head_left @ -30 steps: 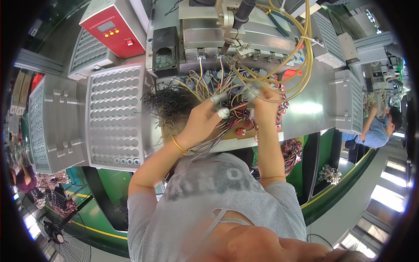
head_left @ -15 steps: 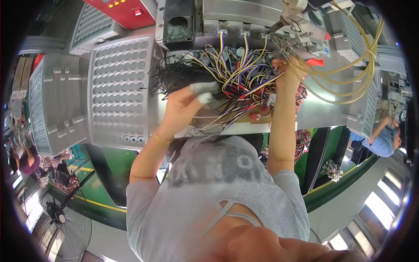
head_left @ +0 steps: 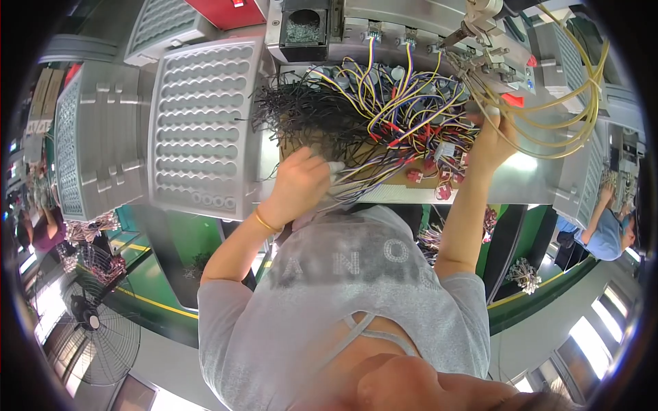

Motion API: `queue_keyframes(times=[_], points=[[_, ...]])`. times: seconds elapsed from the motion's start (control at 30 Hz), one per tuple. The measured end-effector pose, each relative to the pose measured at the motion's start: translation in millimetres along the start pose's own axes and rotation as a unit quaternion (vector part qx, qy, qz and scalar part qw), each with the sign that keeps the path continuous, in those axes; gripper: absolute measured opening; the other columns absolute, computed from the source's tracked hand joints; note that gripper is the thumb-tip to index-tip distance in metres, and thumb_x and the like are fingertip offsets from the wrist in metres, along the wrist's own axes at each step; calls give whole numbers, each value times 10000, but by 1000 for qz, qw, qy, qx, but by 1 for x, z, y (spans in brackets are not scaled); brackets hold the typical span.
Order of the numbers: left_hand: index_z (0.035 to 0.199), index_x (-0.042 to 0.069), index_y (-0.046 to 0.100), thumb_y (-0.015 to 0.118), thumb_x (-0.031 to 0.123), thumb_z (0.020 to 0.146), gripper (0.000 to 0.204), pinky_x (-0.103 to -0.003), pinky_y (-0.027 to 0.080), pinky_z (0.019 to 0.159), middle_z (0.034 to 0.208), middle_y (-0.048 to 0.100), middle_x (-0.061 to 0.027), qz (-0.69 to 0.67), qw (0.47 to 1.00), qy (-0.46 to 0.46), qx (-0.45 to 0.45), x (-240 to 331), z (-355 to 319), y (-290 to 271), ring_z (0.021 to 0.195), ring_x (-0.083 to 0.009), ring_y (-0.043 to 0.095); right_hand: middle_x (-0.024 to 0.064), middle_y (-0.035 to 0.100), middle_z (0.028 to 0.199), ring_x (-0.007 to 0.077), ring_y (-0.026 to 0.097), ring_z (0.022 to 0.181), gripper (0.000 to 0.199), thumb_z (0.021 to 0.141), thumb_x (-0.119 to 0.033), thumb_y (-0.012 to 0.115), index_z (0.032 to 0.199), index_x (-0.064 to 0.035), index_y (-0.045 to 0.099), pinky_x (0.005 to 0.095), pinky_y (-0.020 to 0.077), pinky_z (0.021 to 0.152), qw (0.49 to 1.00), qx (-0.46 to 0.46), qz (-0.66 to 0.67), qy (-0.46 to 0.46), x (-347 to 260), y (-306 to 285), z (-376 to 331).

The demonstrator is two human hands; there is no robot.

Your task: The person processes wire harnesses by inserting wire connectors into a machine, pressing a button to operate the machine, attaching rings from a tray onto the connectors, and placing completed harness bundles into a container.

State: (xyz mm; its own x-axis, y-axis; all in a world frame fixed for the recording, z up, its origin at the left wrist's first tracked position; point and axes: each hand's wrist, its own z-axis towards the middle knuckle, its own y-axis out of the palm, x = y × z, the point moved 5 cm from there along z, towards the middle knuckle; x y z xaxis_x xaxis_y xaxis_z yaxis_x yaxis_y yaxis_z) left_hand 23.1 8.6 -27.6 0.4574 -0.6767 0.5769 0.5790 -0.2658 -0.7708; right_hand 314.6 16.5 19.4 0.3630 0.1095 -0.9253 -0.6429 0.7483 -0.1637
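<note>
Multicoloured thin wires (head_left: pixel 404 116), yellow, purple, red and white, spill in a loose tangle over the grey metal counter (head_left: pixel 541 171). Beside them, to the person's left, a bristly clump of black wires (head_left: pixel 301 113), stiff-looking, ends fanned out. Small red plastic connectors (head_left: pixel 439 175) hang off several wire ends near the counter's front edge.

Left hand (head_left: pixel 301 183): fingers curled closed round a bundle of whitish and purple wires (head_left: pixel 356 179) at the counter's near edge, taped fingertips showing; grip holding the bundle, seemingly pulled away from the tangle to keep strands together. Gold bangle (head_left: pixel 264 222) on that wrist.

Right hand (head_left: pixel 490 140): raised up among the wires just below the machine head (head_left: pixel 480 27), fingers hidden behind strands and the hand itself, so cannot tell if the grip is closed on anything. Thick yellow cables (head_left: pixel 582 103) loop smooth and glossy off that machine to the right.

Left of the wires lies a grey moulded plastic tray (head_left: pixel 199 130), rows of shallow round pockets, a few rings in the bottom row. More grey trays (head_left: pixel 96 147) further left. Small open bin of metal bits (head_left: pixel 305 27) above, contents too small to identify. Floor fan (head_left: pixel 96 329) lower left. Another person in blue (head_left: pixel 606 233) far right, at a separate station.
</note>
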Motion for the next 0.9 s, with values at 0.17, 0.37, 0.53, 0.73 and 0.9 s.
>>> queue_keyframes(times=[0.17,0.37,0.53,0.73,0.9], points=[[879,72,659,593,-1,660,240,-313,422,529,632,535,-57,-109,991,-73,29,4,11,-44,587,-202,480,86,643,773,138,623,647,208,808,-54,530,992,13,600,240,497,593,951,-302,-50,-52,-28,35,-68],[901,32,644,615,-55,610,305,-306,436,531,691,590,-103,103,982,-52,153,24,-4,-109,588,-221,547,153,562,868,302,561,759,308,726,-58,586,1025,5,543,348,458,675,861,-481,49,-158,-73,103,-124],[999,10,602,622,-35,638,364,-316,457,661,862,618,-119,89,966,-78,230,-2,-43,-120,746,-255,585,118,535,716,293,542,642,122,710,-55,599,804,-3,540,334,444,567,808,-553,62,-194,-83,117,-131],[1060,32,581,552,189,804,302,-364,417,791,971,610,-117,306,832,-426,180,-138,-204,-121,912,-275,557,95,554,654,189,528,495,178,700,-29,603,876,-5,608,276,404,459,819,-551,116,-109,-93,79,-109],[960,71,630,550,253,783,266,-446,353,852,1039,565,-130,508,761,-384,123,-124,-237,-88,1024,-319,471,64,543,601,141,491,446,208,668,-27,641,874,-1,623,254,367,419,801,-560,140,-156,-112,75,-110]])
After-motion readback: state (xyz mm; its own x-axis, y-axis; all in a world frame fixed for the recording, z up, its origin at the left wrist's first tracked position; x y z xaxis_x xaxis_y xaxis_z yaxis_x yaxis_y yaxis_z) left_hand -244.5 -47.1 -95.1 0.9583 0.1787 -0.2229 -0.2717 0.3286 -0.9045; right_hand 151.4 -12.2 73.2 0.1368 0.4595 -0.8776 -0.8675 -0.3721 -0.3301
